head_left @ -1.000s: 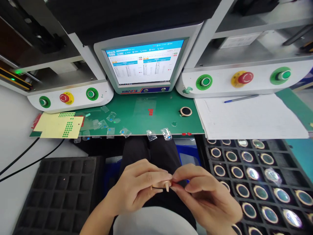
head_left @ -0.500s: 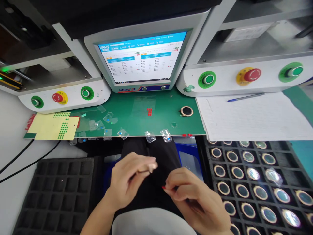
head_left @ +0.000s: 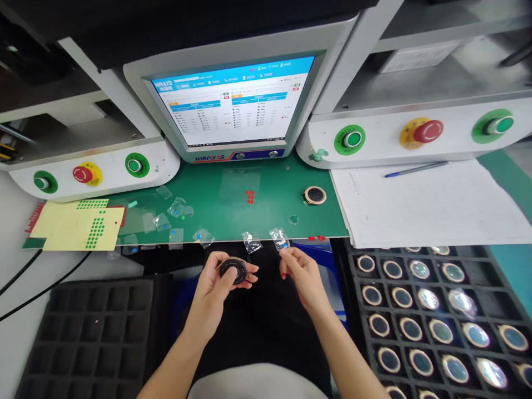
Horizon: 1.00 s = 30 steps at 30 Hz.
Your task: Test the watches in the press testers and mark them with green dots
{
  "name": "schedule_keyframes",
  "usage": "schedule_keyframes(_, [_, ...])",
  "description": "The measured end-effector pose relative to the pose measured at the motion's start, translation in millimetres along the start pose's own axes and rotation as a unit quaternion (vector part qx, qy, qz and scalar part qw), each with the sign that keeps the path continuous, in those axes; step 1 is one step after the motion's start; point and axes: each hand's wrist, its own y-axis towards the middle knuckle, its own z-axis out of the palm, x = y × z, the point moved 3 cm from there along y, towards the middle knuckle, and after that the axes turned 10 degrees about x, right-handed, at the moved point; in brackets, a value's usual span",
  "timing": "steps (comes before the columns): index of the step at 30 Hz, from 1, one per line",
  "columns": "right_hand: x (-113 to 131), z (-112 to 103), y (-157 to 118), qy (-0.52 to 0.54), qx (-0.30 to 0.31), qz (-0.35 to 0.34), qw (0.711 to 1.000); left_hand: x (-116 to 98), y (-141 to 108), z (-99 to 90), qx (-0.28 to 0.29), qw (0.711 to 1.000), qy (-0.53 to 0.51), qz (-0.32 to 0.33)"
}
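Observation:
My left hand (head_left: 218, 288) is closed around a round watch case (head_left: 233, 271), with its black back turned up and the thumb pressed on it. Beyond the table edge, my right hand (head_left: 301, 271) has its fingertips pinched at the lower edge of a small clear film (head_left: 279, 238) with a blue tab. A small red piece (head_left: 283, 275) shows at a lower fingertip of that hand. Another clear film (head_left: 251, 242) hangs over the edge to the left. On the green mat (head_left: 208, 194) lies a second gold-rimmed watch case (head_left: 315, 195).
A black tray (head_left: 419, 299) of watch cases stands on the right, another black tray (head_left: 100, 321) on the left. Paper sheets (head_left: 415, 205) with a pen (head_left: 415, 169), yellow sticker sheets (head_left: 83, 227), a monitor (head_left: 233, 105) and machine buttons (head_left: 353, 139) line the back.
My left hand has turned, bringing the watch case's black back into view. My right hand has moved up and forward from near my lap to the clear film at the edge.

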Motion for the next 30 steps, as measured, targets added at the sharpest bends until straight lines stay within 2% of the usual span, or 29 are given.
schedule_keyframes(7, [-0.9, 5.8, 10.0, -0.008, -0.01, 0.01, 1.0, -3.0, 5.2, 2.6, -0.015, 0.999, 0.006, -0.033])
schedule_keyframes(16, [4.2, 5.4, 7.3, -0.003, -0.014, 0.013, 1.0, 3.5, 5.8, 5.9, 0.028, 0.999, -0.011, -0.023])
schedule_keyframes(21, [8.8, 7.3, -2.9, -0.002, -0.01, 0.007, 1.0, -11.4, -2.0, 3.4, -0.006, 1.0, 0.01, 0.006])
schedule_keyframes(25, [10.7, 11.6, 6.8, 0.006, -0.016, -0.017, 1.0, -25.7, -9.0, 7.4, -0.029, 0.998, 0.034, 0.032])
schedule_keyframes(28, [16.2, 15.1, 10.2, 0.021, -0.007, -0.037, 0.999, -26.7, -10.9, 14.1, -0.024, 0.998, 0.051, 0.022])
schedule_keyframes(30, [23.8, 16.1, 0.0, 0.032, 0.013, -0.05, 0.998, -23.8, -11.8, 18.3, -0.027, 0.998, 0.055, 0.017])
